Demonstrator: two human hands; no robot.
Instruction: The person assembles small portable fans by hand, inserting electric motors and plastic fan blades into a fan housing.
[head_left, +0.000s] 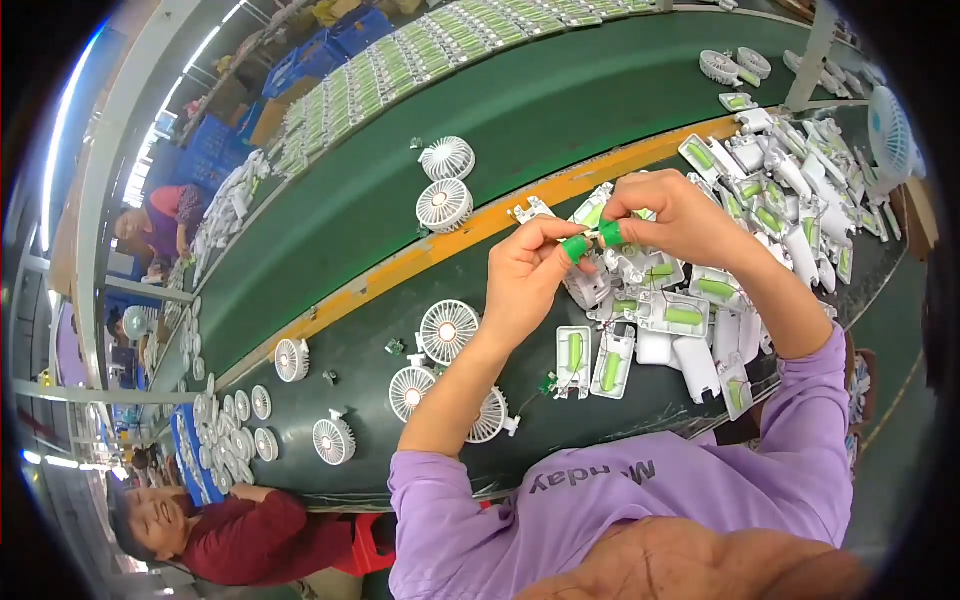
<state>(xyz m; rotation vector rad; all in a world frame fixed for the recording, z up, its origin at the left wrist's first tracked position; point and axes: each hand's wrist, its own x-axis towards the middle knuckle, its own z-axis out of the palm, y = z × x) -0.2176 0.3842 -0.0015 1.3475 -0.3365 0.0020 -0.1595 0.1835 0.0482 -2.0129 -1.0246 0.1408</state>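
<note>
Above the near work surface, my left hand and my right hand meet fingertip to fingertip. Green tape wraps both thumbs. Each hand is closed in a pinch, and the small pale piece between them is too hidden to name. Under and beside the hands lies a heap of white plastic fan handle shells, several holding green battery cells. Two open shells with cells lie side by side near the front. A small green circuit board rests left of them. White round fan heads sit by my left forearm.
Beyond an orange rail runs a green conveyor belt carrying two fan heads. Rows of green-and-white parts line its far side. A person in dark red is at left. A blue-white fan stands far right.
</note>
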